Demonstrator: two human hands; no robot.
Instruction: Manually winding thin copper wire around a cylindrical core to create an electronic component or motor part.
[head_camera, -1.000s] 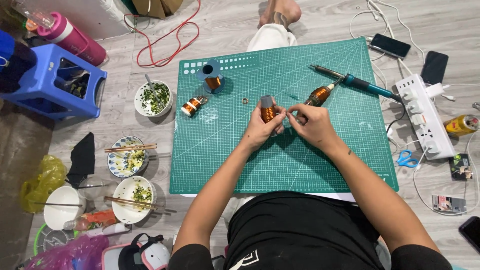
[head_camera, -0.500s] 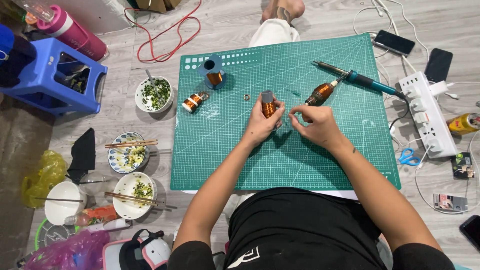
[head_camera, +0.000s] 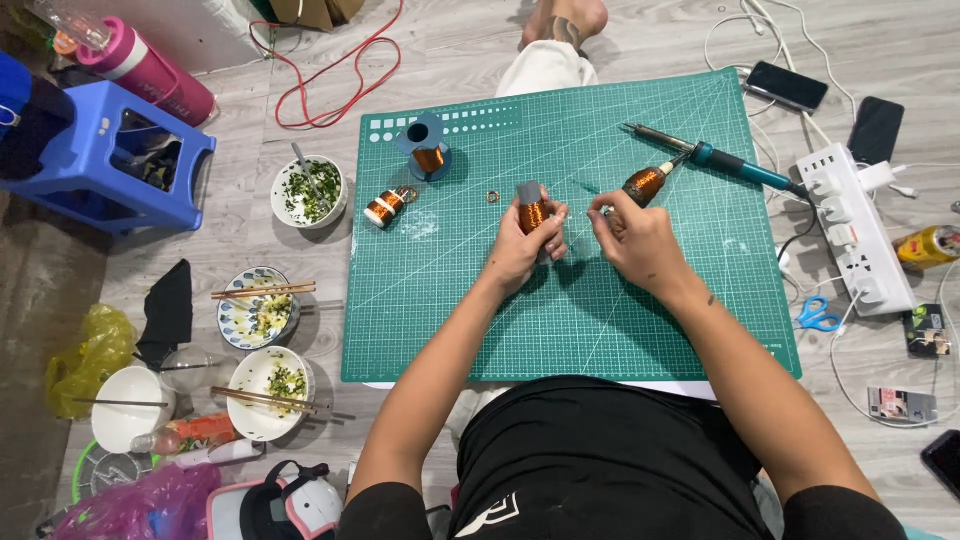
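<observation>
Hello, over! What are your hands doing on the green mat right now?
Left hand shut on copper wire spool. Right hand pinched shut beside it, contents too small to tell. Soldering iron and small brown bottle lie close behind, on cutting mat.

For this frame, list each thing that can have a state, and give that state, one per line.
left hand: closed around the copper wire spool
copper wire spool: held upright above the mat
right hand: fingers pinched together, what they hold too small to tell
soldering iron: lying on the cutting mat, cord attached
blue spool: standing upright on the mat
small spool: lying on its side
power strip: plugs inserted
</observation>
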